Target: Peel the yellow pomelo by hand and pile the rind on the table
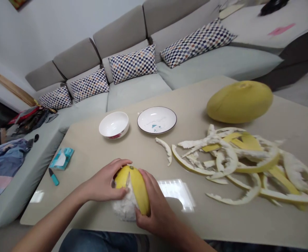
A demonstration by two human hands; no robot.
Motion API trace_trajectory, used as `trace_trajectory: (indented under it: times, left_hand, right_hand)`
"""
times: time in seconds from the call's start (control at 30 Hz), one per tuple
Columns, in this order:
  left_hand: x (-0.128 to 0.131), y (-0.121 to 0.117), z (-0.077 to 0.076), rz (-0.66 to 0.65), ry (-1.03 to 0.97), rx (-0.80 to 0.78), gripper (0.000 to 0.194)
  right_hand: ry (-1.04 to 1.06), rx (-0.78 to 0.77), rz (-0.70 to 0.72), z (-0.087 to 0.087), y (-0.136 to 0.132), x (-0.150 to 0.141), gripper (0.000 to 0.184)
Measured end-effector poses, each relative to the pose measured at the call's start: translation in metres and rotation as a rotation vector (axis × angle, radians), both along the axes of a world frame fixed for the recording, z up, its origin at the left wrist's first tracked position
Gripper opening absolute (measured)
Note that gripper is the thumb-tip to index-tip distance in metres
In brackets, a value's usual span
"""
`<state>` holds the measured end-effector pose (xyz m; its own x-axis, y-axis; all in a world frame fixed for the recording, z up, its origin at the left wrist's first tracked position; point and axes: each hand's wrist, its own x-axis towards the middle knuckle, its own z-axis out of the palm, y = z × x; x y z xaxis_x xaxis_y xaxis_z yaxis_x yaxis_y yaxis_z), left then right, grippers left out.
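Note:
Both hands hold a partly peeled pomelo (134, 183) near the table's front edge. Its yellow rind is split, and white pith (123, 207) shows at the lower left. My left hand (104, 180) grips it from the left, with the fingers curled over the top. My right hand (152, 206) presses on its right side, and the fingers lie against the rind. A whole yellow pomelo (240, 102) lies at the far right of the table. A heap of torn pomelo peel (237, 164) spreads to the right of my right hand.
On the beige table (112, 154) stand a white bowl (114, 125) and a white plate (156, 120). A teal-handled knife (53, 176) and a tissue packet (61, 158) lie near the left edge. A sofa with checked cushions (133, 64) runs behind, with clothing (4, 161) on its left.

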<state>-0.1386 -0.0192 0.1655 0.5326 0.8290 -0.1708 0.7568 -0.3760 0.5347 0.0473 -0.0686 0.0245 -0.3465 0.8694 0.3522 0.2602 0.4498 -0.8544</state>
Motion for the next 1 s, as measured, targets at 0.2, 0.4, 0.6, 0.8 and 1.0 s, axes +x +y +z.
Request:
trace_trajectory:
  times: [0.2,0.4,0.6,0.8,1.0]
  left_hand:
    - [0.023,-0.021,-0.003,0.208,0.229,0.204,0.041]
    - [0.02,-0.017,-0.013,0.11,0.267,0.247,0.029]
    - [0.001,0.009,-0.013,-0.016,-0.03,0.085,0.022]
    - [-0.013,0.031,-0.027,-0.002,-0.338,-0.263,0.028]
    - [-0.019,0.04,-0.046,0.198,-0.609,-0.739,0.04]
  right_hand:
    - [-0.068,0.079,-0.119,-0.004,-0.009,-0.008,0.098]
    - [-0.074,0.161,-0.231,-0.007,-0.02,-0.021,0.1]
    - [-0.035,0.147,-0.206,-0.007,-0.019,-0.017,0.095]
    - [-0.009,0.154,-0.174,-0.008,-0.017,-0.012,0.091]
    - [-0.008,0.201,-0.187,-0.014,-0.014,-0.01,0.084]
